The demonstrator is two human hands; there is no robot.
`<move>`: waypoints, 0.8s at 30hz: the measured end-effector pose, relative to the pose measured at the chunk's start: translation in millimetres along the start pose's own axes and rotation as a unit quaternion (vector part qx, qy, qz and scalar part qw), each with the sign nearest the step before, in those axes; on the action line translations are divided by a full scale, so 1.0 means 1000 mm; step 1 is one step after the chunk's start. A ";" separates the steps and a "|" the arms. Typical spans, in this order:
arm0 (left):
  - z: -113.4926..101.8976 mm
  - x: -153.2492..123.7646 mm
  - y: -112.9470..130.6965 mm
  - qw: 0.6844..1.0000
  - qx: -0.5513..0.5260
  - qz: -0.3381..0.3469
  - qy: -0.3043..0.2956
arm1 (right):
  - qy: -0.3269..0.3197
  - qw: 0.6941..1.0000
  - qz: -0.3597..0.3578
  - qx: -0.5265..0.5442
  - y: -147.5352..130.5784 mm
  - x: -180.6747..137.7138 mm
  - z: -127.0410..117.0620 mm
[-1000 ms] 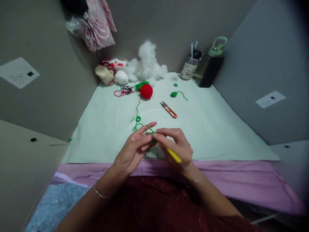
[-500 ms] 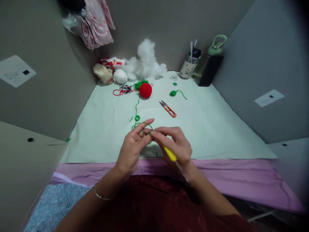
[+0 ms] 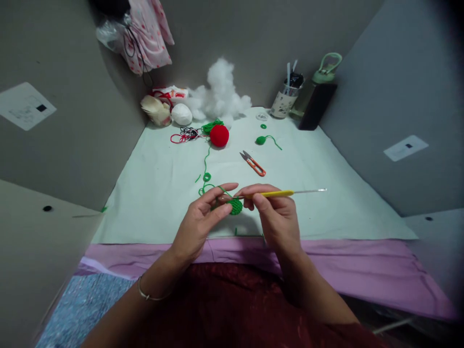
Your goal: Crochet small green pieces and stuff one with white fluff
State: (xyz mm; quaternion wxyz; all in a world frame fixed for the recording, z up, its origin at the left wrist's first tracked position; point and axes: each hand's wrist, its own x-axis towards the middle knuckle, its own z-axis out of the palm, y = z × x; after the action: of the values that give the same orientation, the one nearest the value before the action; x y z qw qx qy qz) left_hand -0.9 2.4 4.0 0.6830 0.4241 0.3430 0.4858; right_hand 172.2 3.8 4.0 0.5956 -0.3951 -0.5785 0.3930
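Between the thumb and fingers of my left hand [image 3: 198,218] is a small green crochet piece [image 3: 236,207]. Green yarn [image 3: 207,162] runs over the raised index finger and back along the table. My right hand [image 3: 277,212] grips the yellow handle of a crochet hook [image 3: 277,194]. The hook lies nearly level, one metal end at the green piece and the other pointing right. Whether the tip is inside a stitch is too small to tell. Beyond my hands are thread snips [image 3: 253,163] with orange handles and a red ball [image 3: 219,136].
White stuffing [image 3: 221,89] is heaped at the back wall, beside a white ball [image 3: 181,114]. A pen cup [image 3: 283,102] and a green-lidded bottle [image 3: 324,75] with a black slab leaning on it stand back right. A small green piece with a tail [image 3: 260,140] lies right of centre.
My right hand has turned, swinging the hook from slanting down toward me to nearly level, pointing right. The green piece now shows more clearly beside my left thumb.
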 end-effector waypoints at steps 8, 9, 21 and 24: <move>-0.003 0.000 0.005 0.999 0.037 0.032 0.003 | -0.027 0.997 0.021 0.070 -0.002 0.003 -0.007; -0.003 0.000 0.006 0.998 0.044 0.035 0.006 | -0.031 0.997 0.012 0.064 -0.004 0.003 -0.007; 0.008 -0.004 0.010 0.979 0.154 0.109 0.080 | -0.076 0.947 -0.237 -0.202 -0.015 -0.008 -0.003; 0.007 -0.004 0.009 0.980 0.148 0.106 0.075 | -0.060 0.928 -0.275 -0.245 -0.008 -0.008 0.000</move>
State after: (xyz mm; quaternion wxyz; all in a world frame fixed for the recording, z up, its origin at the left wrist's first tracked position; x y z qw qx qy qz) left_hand 1.1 -1.5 15.5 0.5296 0.5172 0.4138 0.5299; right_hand 172.2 -6.5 8.7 0.5291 -0.3296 -0.7775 0.0829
